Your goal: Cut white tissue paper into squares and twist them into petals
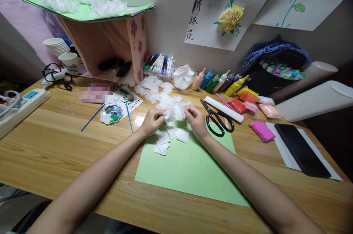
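Between my two hands is a small white tissue paper square (pixel 179 112), held above the far edge of a green sheet of paper (pixel 193 168). My left hand (pixel 153 121) is closed, thumb and finger pinching white tissue on the left side. My right hand (pixel 195 119) pinches the tissue's right edge. Below them, several loose tissue squares (pixel 162 137) lie on the green sheet. A heap of more white tissue pieces (pixel 168 100) spreads just behind my hands. Black-handled scissors (pixel 217 118) rest to the right of my right hand.
Paint bottles (pixel 213 83) and a bowl of white tissue (pixel 184 76) stand along the wall. At left are a paint palette (pixel 111 114), a brush (pixel 92 117) and a power strip (pixel 27 105). A white roll (pixel 224 109), clay packets (pixel 238 105) and a phone (pixel 302 149) lie right.
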### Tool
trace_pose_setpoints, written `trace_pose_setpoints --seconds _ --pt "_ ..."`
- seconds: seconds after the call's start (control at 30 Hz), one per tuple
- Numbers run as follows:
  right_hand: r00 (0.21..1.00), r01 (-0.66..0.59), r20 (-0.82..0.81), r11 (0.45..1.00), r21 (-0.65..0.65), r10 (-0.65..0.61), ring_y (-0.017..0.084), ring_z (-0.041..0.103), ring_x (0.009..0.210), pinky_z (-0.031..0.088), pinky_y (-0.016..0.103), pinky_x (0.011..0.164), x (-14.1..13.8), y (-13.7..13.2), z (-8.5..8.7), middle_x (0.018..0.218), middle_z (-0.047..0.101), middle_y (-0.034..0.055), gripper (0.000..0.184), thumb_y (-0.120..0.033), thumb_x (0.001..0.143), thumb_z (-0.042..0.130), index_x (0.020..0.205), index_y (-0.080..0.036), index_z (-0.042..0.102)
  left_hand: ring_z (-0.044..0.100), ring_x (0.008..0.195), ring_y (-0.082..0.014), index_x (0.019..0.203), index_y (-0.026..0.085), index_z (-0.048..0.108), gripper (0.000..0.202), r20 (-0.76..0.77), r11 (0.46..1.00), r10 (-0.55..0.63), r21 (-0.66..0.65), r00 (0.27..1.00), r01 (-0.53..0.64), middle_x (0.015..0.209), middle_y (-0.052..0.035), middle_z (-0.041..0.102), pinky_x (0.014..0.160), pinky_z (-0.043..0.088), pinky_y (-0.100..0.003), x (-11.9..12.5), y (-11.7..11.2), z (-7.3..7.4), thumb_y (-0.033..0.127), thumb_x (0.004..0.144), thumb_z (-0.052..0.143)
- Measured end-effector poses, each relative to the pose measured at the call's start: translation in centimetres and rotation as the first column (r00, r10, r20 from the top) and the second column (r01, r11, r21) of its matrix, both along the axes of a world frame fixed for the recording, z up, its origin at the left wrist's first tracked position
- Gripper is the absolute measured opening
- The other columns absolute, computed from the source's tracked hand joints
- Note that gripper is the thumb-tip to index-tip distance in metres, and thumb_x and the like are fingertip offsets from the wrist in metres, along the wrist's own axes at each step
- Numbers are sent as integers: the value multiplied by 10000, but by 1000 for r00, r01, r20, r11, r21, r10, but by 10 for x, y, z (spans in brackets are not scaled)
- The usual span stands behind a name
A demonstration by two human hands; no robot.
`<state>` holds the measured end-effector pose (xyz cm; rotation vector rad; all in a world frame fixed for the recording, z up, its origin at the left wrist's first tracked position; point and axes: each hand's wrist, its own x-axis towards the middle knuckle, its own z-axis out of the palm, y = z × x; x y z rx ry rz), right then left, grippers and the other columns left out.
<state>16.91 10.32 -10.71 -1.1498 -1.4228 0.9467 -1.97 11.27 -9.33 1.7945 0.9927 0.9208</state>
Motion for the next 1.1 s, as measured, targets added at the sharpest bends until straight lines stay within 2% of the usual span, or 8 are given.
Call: trace_pose_setpoints --seconds 0.2,0.33,0.43,0.57,0.7,0.83,0.97,1.1 --pt "987 -23 -157 999 -49 15 97 340 470 278 235 472 5 4 -3 533 380 -48 259 -344 836 490 626 -196 467 372 414 -91 445 159 484 230 120 988 -103 -105 987 116 418 9 448 434 281 -232 -3 2 -1 234 641 392" --pt "915 -358 173 931 -69 364 118 442 560 337 247 550 2 -2 3 595 496 -12 269 -325 839 509 618 -176 546 353 399 -92 434 171 450 251 209 995 73 -78 975 -58 402 10 432 423 276 -238 -4 3 -7 268 661 407" --pt "900 -330 309 944 25 307 136 492 672 364 264 642 -1 -6 8 725 560 18 236 -326 878 468 758 -180 609 381 413 -95 428 177 401 277 227 993 115 -61 967 -103 409 9 441 442 292 -240 -3 4 -7 275 687 417" --pt "923 -330 212 944 6 321 138 482 666 372 267 631 -3 -8 9 716 529 14 268 -404 874 484 762 -184 588 394 446 -96 446 167 434 280 45 999 50 -8 998 -49 433 17 439 468 291 -238 1 1 -3 266 707 423" --pt "950 -291 100 955 -59 295 122 439 602 348 257 569 -5 -7 6 633 471 -8 310 -426 818 570 637 -177 537 351 459 -85 472 164 408 300 -146 982 164 118 976 -147 449 41 371 481 251 -236 6 -2 -2 258 754 452" --pt "984 -166 49 979 -115 172 107 394 542 314 248 512 -8 -6 2 576 445 -21 340 -457 792 590 615 -173 533 406 521 -95 583 168 471 307 -131 847 457 366 880 -385 543 32 453 536 295 -245 10 -7 -1 315 853 468" --pt "986 -158 38 979 -131 164 107 406 535 312 245 505 -9 -5 1 556 457 -20 365 -472 789 586 593 -166 545 540 774 -153 813 203 635 137 -202 767 396 609 896 -202 783 -18 615 743 360 -296 13 -12 2 319 826 563" --pt "984 -165 37 975 -151 172 103 403 510 322 245 501 -9 -5 0 540 460 -19 406 -492 834 520 597 -165 564 552 851 -176 874 240 671 120 -272 759 369 641 889 -119 836 -17 638 892 319 -370 14 -12 0 306 812 592"
